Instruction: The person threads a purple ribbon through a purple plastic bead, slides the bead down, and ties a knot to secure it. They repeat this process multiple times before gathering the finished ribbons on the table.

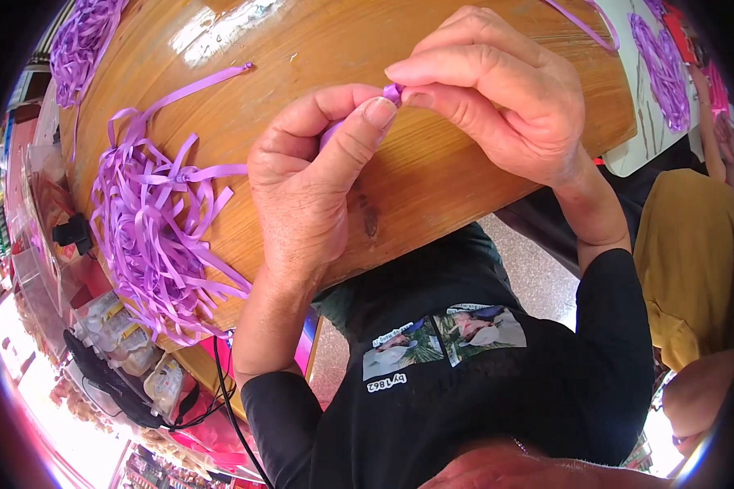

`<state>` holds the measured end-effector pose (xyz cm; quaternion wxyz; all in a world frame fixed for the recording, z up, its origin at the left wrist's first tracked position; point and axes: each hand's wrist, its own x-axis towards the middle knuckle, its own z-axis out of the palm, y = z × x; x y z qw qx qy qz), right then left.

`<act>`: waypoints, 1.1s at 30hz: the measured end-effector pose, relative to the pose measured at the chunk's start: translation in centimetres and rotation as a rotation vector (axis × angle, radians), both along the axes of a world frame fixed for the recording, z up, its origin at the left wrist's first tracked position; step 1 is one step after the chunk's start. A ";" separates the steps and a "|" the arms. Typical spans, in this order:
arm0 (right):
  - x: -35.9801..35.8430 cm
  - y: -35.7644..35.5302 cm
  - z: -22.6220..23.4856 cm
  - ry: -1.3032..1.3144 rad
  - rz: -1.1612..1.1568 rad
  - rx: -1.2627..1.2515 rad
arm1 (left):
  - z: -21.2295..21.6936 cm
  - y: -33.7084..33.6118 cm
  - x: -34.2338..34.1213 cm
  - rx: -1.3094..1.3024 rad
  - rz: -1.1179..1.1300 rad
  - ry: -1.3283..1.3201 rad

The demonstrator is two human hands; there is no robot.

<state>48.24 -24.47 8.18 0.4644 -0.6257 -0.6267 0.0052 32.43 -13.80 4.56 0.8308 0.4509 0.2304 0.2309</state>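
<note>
Above the wooden table, my two hands meet over a small folded or knotted bit of purple ribbon (393, 92). My left hand (302, 175) is closed, pinching it between thumb and forefinger, with more ribbon partly hidden behind the fingers. From the other side my right hand (514, 102) closes thumb and fingertip on the same bit. A large tangled pile of purple ribbons (151, 236) lies left of my left hand. One loose ribbon strand (204, 84) stretches from the pile across the table and ends in a small knot.
The wooden table (432, 191) curves along its near edge. More purple ribbon bundles lie at the far left (81, 45) and on a white surface at the right (663, 73). A person in mustard trousers (685, 261) sits at the right. A black cable (224, 383) hangs at lower left.
</note>
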 end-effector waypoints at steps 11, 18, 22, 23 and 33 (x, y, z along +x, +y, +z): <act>1.4 1.9 -1.3 -0.124 0.226 0.389 | -0.2 0.1 -0.3 -0.044 0.018 0.001; 0.0 0.3 -0.1 0.114 0.013 -0.012 | -0.1 -0.1 0.0 -0.028 -0.013 0.004; -0.1 0.4 0.2 0.117 0.003 -0.012 | 0.2 -0.3 0.2 -0.004 0.000 0.047; -0.1 0.4 0.3 0.121 -0.006 -0.022 | 0.1 -0.2 0.1 -0.011 -0.008 0.051; -0.3 0.3 -0.5 0.127 -0.043 0.031 | -0.1 -0.2 0.1 0.014 0.004 0.083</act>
